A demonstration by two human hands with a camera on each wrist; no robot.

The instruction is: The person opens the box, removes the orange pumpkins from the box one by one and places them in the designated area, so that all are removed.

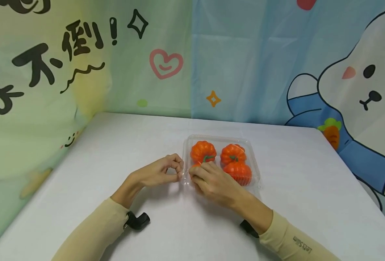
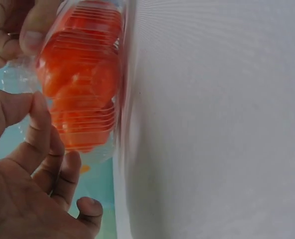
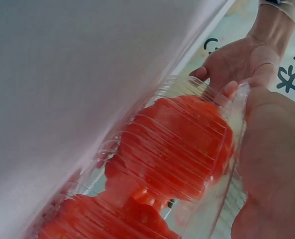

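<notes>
A clear plastic container (image 1: 254, 156) lies on the white table with several orange pumpkins (image 1: 203, 151) inside, some with green stems. At its left edge, my left hand (image 1: 161, 172) pinches the rim between thumb and index finger; in the left wrist view the other fingers of this left hand (image 2: 38, 184) are loosely bent. My right hand (image 1: 216, 185) reaches over the near left part and grips the edge there, hiding part of one pumpkin. Ridged clear plastic covers the pumpkins (image 3: 172, 144) in the right wrist view, beside my right hand (image 3: 274, 164).
The white table (image 1: 130, 145) extends around the container. Behind it hangs a printed cloth (image 1: 244, 65) with a heart, dark characters and a white cartoon animal. Dark devices (image 1: 138, 221) are strapped at both wrists.
</notes>
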